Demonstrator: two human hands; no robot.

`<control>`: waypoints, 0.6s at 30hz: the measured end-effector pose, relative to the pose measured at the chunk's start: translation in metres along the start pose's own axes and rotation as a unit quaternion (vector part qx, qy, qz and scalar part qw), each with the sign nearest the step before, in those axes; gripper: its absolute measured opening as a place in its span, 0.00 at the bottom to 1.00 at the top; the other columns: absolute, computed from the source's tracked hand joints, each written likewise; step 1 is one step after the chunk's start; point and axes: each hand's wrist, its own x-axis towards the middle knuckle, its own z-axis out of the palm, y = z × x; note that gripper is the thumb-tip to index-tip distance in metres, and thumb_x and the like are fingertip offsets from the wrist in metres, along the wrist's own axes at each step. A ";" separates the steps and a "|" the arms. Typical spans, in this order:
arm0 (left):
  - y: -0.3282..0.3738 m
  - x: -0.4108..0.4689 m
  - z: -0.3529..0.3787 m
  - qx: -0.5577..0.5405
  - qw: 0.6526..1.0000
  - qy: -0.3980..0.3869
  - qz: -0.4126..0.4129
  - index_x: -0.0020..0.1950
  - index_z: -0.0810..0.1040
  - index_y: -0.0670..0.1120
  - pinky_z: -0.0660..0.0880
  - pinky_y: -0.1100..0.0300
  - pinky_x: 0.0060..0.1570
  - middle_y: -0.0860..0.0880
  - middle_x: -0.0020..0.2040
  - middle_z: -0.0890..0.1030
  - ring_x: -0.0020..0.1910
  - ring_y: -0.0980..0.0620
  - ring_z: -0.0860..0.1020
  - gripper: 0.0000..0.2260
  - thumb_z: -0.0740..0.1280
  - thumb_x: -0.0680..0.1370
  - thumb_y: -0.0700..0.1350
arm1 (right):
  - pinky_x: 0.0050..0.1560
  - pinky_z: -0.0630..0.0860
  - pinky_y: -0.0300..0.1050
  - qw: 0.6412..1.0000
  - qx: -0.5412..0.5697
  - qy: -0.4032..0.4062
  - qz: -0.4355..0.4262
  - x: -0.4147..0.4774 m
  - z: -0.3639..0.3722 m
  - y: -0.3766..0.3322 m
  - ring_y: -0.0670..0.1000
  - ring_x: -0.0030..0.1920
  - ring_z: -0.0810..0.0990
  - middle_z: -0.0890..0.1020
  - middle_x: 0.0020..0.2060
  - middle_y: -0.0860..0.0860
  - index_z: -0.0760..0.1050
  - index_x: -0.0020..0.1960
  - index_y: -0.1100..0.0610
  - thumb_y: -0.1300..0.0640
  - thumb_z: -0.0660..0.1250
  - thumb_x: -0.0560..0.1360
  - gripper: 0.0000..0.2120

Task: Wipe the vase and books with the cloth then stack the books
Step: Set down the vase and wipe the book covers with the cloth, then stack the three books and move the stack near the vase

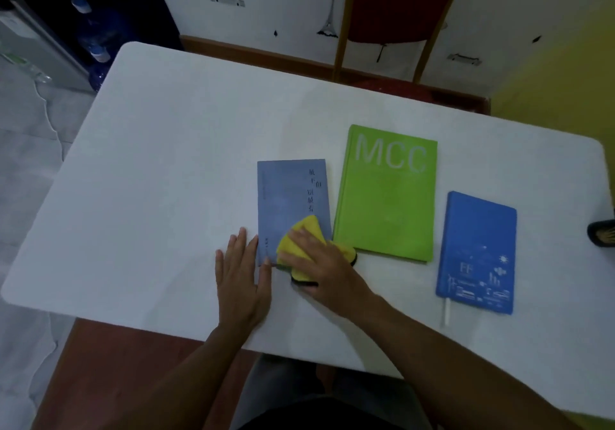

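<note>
Three books lie flat, cover up and apart from one another, on a white rectangular table with rounded corners (166, 163). From left to right they are a pale grey-blue paperback with dark vertical characters (289, 196), a larger bright green hardcover lettered "MCC" (386, 196), and a deep blue notebook with white line drawings (477, 250) and a white ribbon marker trailing from its near edge.

The right hand (319, 260) presses flat, fingers spread, on a folded yellow cloth with a dark edge (299, 246). The cloth sits on the near right corner of the grey-blue paperback and overhangs onto the table, nearly reaching the green hardcover's near left corner. Whether the hand grips the cloth or merely bears down on it cannot be told.

The left hand (241, 276) lies open, palm down, on the table just beside the paperback's left edge, its thumb touching the near left corner. It grasps nothing.

A dark rounded object (602, 228) shows at the right edge of view, too cut off to identify.
</note>
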 end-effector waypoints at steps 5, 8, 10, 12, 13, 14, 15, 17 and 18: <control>0.028 0.019 -0.007 -0.041 0.997 0.052 -0.032 0.74 0.73 0.42 0.61 0.42 0.73 0.43 0.71 0.75 0.72 0.42 0.70 0.28 0.63 0.79 0.58 | 0.74 0.68 0.54 0.997 -0.015 0.053 0.047 -0.082 -0.021 0.015 0.56 0.81 0.63 0.67 0.78 0.58 0.77 0.71 0.55 0.59 0.75 0.74 0.26; 0.047 0.034 -0.008 -0.035 0.995 0.013 -0.088 0.77 0.68 0.45 0.63 0.42 0.70 0.43 0.70 0.72 0.70 0.42 0.68 0.36 0.71 0.75 0.63 | 0.74 0.69 0.58 0.995 -0.036 0.045 0.081 -0.115 -0.030 0.024 0.54 0.82 0.61 0.66 0.80 0.56 0.74 0.74 0.53 0.54 0.73 0.76 0.26; 0.054 0.043 -0.007 -0.018 0.993 -0.016 -0.115 0.80 0.63 0.46 0.64 0.40 0.69 0.41 0.70 0.70 0.70 0.39 0.67 0.42 0.74 0.73 0.63 | 0.74 0.69 0.61 0.995 -0.041 0.017 0.095 -0.128 -0.036 0.023 0.53 0.83 0.58 0.64 0.81 0.54 0.70 0.77 0.51 0.51 0.70 0.76 0.30; 0.054 0.049 -0.007 -0.024 0.992 -0.029 -0.123 0.81 0.60 0.47 0.64 0.40 0.69 0.40 0.69 0.70 0.69 0.38 0.67 0.44 0.75 0.72 0.63 | 0.78 0.62 0.61 0.993 -0.052 -0.007 0.105 -0.133 -0.042 0.017 0.52 0.83 0.55 0.61 0.82 0.52 0.67 0.79 0.50 0.50 0.69 0.74 0.34; 0.053 0.051 -0.008 -0.026 0.992 -0.032 -0.122 0.81 0.59 0.48 0.64 0.39 0.69 0.40 0.69 0.70 0.69 0.38 0.67 0.45 0.76 0.72 0.62 | 0.80 0.59 0.61 0.992 -0.058 -0.015 0.107 -0.133 -0.045 0.014 0.52 0.83 0.55 0.61 0.82 0.51 0.66 0.79 0.49 0.49 0.68 0.72 0.35; 0.051 0.053 -0.009 -0.022 0.992 -0.034 -0.117 0.81 0.59 0.48 0.64 0.39 0.69 0.40 0.69 0.70 0.69 0.39 0.68 0.45 0.76 0.72 0.62 | 0.80 0.58 0.61 0.992 -0.061 -0.018 0.112 -0.132 -0.047 0.011 0.52 0.83 0.55 0.61 0.82 0.51 0.66 0.79 0.49 0.49 0.68 0.71 0.36; 0.050 0.055 -0.010 -0.015 0.993 -0.035 -0.110 0.81 0.59 0.49 0.64 0.40 0.68 0.40 0.69 0.71 0.68 0.38 0.68 0.45 0.77 0.72 0.61 | 0.80 0.60 0.60 0.991 -0.060 -0.019 0.118 -0.130 -0.049 0.010 0.52 0.83 0.56 0.62 0.82 0.51 0.67 0.79 0.49 0.49 0.68 0.71 0.36; 0.047 0.059 -0.013 -0.002 0.995 -0.037 -0.095 0.81 0.59 0.49 0.66 0.39 0.67 0.39 0.69 0.71 0.67 0.37 0.69 0.45 0.77 0.72 0.60 | 0.77 0.67 0.58 0.990 -0.056 -0.025 0.128 -0.128 -0.049 0.011 0.53 0.82 0.59 0.64 0.81 0.51 0.68 0.78 0.48 0.48 0.69 0.70 0.36; 0.046 0.062 -0.015 0.006 0.995 -0.041 -0.086 0.81 0.59 0.48 0.66 0.39 0.66 0.39 0.69 0.72 0.67 0.37 0.69 0.45 0.77 0.71 0.60 | 0.75 0.69 0.58 0.990 -0.056 -0.031 0.129 -0.129 -0.048 0.013 0.53 0.82 0.59 0.64 0.81 0.52 0.68 0.78 0.48 0.48 0.69 0.70 0.36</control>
